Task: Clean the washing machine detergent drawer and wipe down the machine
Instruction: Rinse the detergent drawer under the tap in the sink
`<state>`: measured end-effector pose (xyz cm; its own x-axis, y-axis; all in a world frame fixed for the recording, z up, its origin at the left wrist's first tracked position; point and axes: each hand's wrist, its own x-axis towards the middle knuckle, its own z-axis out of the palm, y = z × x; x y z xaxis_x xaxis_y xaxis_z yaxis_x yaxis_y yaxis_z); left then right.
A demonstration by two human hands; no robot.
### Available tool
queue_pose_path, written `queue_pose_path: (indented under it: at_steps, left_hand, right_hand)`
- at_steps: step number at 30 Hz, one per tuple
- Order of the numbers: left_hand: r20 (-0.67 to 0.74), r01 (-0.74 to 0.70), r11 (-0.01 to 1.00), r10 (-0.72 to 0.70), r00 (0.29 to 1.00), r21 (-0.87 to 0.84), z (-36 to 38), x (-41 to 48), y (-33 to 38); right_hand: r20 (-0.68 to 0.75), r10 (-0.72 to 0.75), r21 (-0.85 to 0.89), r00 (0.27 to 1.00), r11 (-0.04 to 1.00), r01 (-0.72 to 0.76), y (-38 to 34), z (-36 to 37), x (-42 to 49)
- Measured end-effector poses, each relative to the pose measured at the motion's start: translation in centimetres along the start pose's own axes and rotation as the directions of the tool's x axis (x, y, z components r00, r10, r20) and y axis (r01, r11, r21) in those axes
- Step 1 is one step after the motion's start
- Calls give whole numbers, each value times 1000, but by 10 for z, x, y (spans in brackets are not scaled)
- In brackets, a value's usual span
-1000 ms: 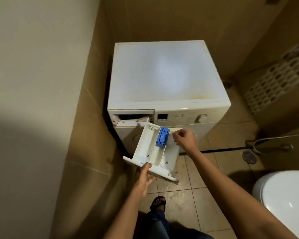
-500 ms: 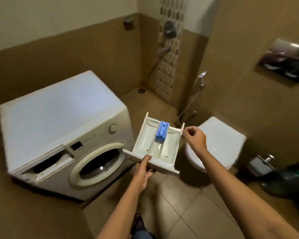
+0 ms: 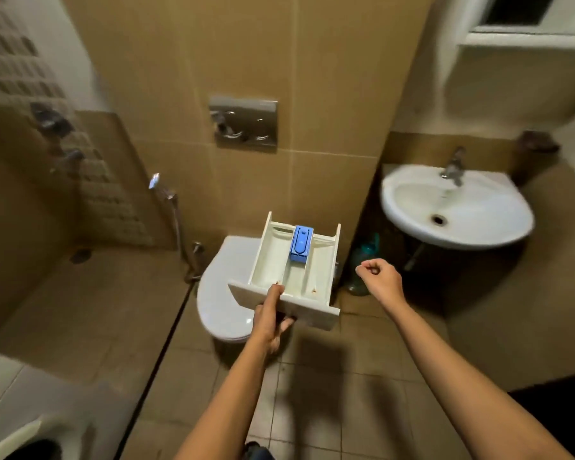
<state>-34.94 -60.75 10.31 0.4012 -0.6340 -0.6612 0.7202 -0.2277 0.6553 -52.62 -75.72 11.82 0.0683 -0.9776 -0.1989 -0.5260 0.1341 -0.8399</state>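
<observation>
We see a small bathroom with a floor of brown square tiles (image 3: 316, 413) and walls of tan tiles (image 3: 329, 78). A white toilet with its lid down (image 3: 219, 293) sits at the back wall, under a shiny silver flush plate (image 3: 243, 122). To the right, a round white sink (image 3: 458, 210) hangs on the wall with a metal tap (image 3: 452, 166) at its back. A green bottle (image 3: 362, 263) stands on the floor under the sink, partly hidden. Left of the toilet, a silver spray hose (image 3: 168, 200) hangs on the wall. The white washing machine (image 3: 10, 393) shows only as a blurry corner at the bottom left, well apart from the drawer. The white plastic detergent drawer (image 3: 273, 257) is up in the air in front of the toilet and covers part of it. A small blue plastic piece (image 3: 301, 244) sits in its middle part, near the back. Small brown spots show near the drawer's front. The left hand (image 3: 273, 318) grips the drawer's front panel, thumb on top and fingers below. The right hand (image 3: 377, 277) is curled into a fist and holds nothing. It is near the drawer's right side and does not touch it. The marks on the blue piece are too small to read.
</observation>
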Motion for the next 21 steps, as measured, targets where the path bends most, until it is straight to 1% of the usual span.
queue_pose_path:
  at_steps: [5, 9, 15, 18, 21]
  left_hand:
    - [155, 26, 991, -47, 987, 132, 104, 15, -10]
    - [202, 90, 970, -137, 970, 226, 174, 33, -17]
    - [267, 155, 938, -243, 932, 311, 273, 85, -19]
    - [264, 147, 917, -256, 930, 370, 317, 114, -14]
    - [266, 121, 875, -271, 925, 469, 357, 147, -10]
  right_hand:
    - [-166, 103, 53, 981, 994, -96, 34, -77, 32]
    - [-260, 179, 93, 949, 983, -160, 54, -119, 62]
    - [-341, 264, 180, 902, 960, -213, 75, -168, 137]
    - [-359, 314, 226, 879, 943, -244, 75, -189, 177]
    - [-372, 326, 242, 869, 938, -248, 70, -207, 216]
